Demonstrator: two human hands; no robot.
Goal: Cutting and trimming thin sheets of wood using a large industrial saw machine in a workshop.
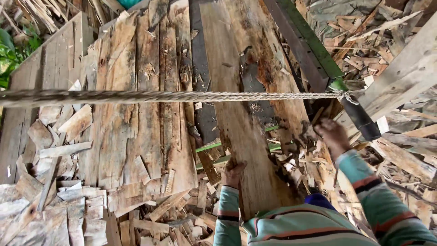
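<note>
far left: green leaves (8,52) show past the edge of a grey plank wall (43,73).
lower left: heap of broken veneer scraps (59,200), pale and grey, lying loose in all directions.
rope: a twisted fibre rope (150,96) runs level across the view from the left edge to a knot on the green bar at right; it passes above the sheets.
stacked sheets: rough, splintered wood sheets (141,114) lie side by side, long edges running away from the camera, ends ragged.
left hand: left hand (233,173) grips the near left edge of the long wood sheet (241,114), fingers curled over the edge, closed on it; striped sleeve below it.
long wood sheet: lies in the middle, tilted slightly, running from the person's chest up to the top of the view; dark stains and a torn patch along its right side; green rails (218,146) show beneath it.
right hand: right hand (333,135) rests at the torn right edge of the same sheet, fingers bent down into the splinters; cannot tell whether it is clamped on the edge or only pressing.
green bar: a green and dark metal bar (314,52) slants from top centre down to a black end just beside the right hand.
far right: pale timber beam (405,73) slants up, more offcuts (400,155) piled below.
</note>
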